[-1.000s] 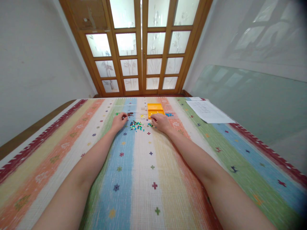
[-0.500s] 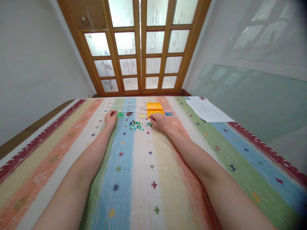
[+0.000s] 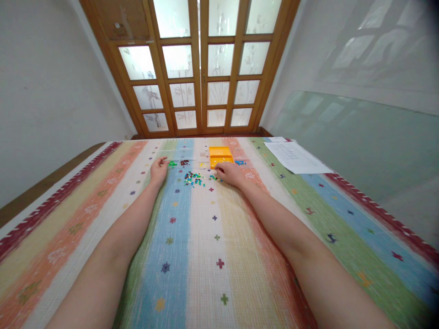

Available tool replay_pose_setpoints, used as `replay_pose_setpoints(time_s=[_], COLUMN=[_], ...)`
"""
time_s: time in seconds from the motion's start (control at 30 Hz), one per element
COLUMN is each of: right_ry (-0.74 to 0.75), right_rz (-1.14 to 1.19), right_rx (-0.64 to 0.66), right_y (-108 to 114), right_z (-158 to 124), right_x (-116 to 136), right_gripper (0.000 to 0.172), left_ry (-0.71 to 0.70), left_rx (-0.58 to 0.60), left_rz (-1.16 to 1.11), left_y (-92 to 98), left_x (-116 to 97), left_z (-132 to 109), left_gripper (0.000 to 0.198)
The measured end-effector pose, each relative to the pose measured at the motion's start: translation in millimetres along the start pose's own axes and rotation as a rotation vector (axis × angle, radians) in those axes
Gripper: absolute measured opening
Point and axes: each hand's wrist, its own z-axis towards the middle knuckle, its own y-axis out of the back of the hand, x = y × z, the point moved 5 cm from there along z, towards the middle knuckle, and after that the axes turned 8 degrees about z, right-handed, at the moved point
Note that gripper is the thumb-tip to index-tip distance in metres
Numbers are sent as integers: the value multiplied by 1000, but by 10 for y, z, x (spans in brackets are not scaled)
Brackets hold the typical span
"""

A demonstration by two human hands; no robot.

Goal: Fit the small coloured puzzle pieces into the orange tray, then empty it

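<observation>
My left hand (image 3: 158,171) rests at the left end of the row of clear containers, its fingers slightly apart beside the small green pieces (image 3: 172,163). No piece shows between those fingers. Just in front of the open yellow box (image 3: 221,151), my right hand (image 3: 228,174) has thumb and fingers drawn together; whatever they hold is too small to make out. Under its fingertips lie a few loose blue and green pieces (image 3: 212,177). A mixed pile of tiny coloured pieces (image 3: 194,178) is spread on the cloth between my hands.
Dark red pieces (image 3: 184,162), yellow pieces (image 3: 202,165) and blue pieces (image 3: 240,162) sit in clear compartments along the row. Written paper sheets (image 3: 295,157) lie at the right back of the table. The striped tablecloth (image 3: 202,256) covers the table.
My left fingers have parted a little and drawn slightly back from the green pieces. The right hand has barely moved, its fingertips a touch lower over the loose pieces.
</observation>
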Motion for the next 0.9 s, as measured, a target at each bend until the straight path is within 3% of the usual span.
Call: replay_pose_setpoints(time_s=[0.17,0.33,0.67,0.9], right_ry=[17,56,73,-64], right_rz=[105,204,256,365], right_rx=[154,284,285,391], right_y=[5,-71,-148,-104], right_z=[-15,-30,-8,-59], right_x=[-120,-55,16,-189], right_gripper=[9,9,14,20], left_ry=[-78,-146,-307,-366], left_rx=[45,124,275,301], left_rz=[94,153,263,229], left_y=[-58,-118,-191,-240], left_x=[9,-97,-389,-450], left_z=[-7,-78,-298,-342], left_gripper=[37,37,36,34])
